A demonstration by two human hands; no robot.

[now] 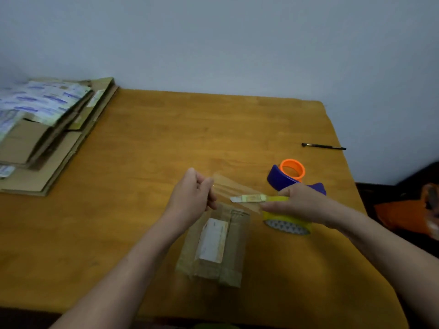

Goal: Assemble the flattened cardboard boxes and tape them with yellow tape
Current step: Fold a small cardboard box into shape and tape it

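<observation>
A small assembled cardboard box [213,248] with a white label on top stands on the wooden table [142,162] in front of me. My right hand [301,203] grips the yellow tape roll [288,220] just right of the box. My left hand [192,195] pinches the free end of a clear-looking tape strip [234,188] pulled out from the roll and stretched above the box's far end. A small knife blade [247,198] pokes out leftward from my right hand along the strip.
A pile of flattened cardboard boxes [47,134] lies at the table's far left corner. A purple tape dispenser with an orange core [291,174] sits behind my right hand. A black pen [323,146] lies near the right edge.
</observation>
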